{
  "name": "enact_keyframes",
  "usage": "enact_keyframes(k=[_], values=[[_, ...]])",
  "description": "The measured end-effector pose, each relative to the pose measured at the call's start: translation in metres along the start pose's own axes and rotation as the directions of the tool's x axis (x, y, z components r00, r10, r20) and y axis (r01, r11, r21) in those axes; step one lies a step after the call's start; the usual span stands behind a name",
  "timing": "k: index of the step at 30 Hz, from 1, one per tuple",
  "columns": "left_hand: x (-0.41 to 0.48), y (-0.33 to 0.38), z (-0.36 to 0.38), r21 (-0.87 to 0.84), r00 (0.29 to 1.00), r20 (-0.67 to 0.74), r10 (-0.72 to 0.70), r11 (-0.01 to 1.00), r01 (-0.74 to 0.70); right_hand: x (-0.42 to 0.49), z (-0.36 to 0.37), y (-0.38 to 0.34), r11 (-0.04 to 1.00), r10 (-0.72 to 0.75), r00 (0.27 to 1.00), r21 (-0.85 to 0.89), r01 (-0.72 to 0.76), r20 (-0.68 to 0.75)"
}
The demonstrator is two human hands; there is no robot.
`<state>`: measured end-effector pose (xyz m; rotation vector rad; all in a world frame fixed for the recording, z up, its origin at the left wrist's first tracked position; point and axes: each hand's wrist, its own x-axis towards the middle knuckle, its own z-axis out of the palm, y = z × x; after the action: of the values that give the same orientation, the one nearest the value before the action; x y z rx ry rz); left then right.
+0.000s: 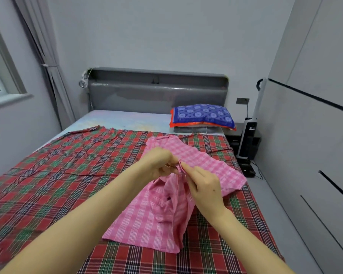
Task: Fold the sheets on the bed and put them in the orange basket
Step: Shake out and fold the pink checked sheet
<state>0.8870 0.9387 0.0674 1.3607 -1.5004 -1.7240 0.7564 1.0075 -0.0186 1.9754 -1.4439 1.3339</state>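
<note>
Head view: both hands, left [158, 165] and right [203, 186], pinch pink checked sheet [147, 220] over plaid sheet [53, 180].

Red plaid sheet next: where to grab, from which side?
Red plaid sheet: pinch its rumpled far-left edge, likely from the window side. There it's raised off the mattress; elsewhere it lies flat, and the pink sheet sits on its right part.

The bed [127, 119] carries a red-and-green plaid sheet [57, 175] spread across its near part; a blue pillow [203, 115] sits on grey folded cloth [196, 129] at the far right.
</note>
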Motion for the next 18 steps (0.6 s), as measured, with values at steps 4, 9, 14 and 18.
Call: enact_keyframes(k=[4, 9, 14, 18], values=[[0.003, -0.003, 0.006, -0.026, 0.999, 0.027, -0.045, 0.999, 0.046, -0.002, -0.005, 0.006, 0.997, -0.075, 0.997, -0.02, 0.076, 0.012], [0.006, -0.002, 0.007, 0.111, 0.993, 0.073, -0.088, 0.991, 0.08, 0.003, -0.008, 0.015, 0.96, -0.24, 0.969, -0.133, 0.246, 0.062], [0.007, -0.007, 0.008, 0.315, 0.988, 0.084, -0.128, 0.944, 0.095, -0.011, -0.013, 0.018, 0.919, -0.339, 0.899, -0.106, 0.38, 0.277], [0.005, -0.007, 0.007, 0.447, 0.996, 0.093, -0.006, 0.894, -0.037, -0.009, -0.034, 0.019, 0.982, -0.053, 0.973, 0.187, 0.011, 0.223]])
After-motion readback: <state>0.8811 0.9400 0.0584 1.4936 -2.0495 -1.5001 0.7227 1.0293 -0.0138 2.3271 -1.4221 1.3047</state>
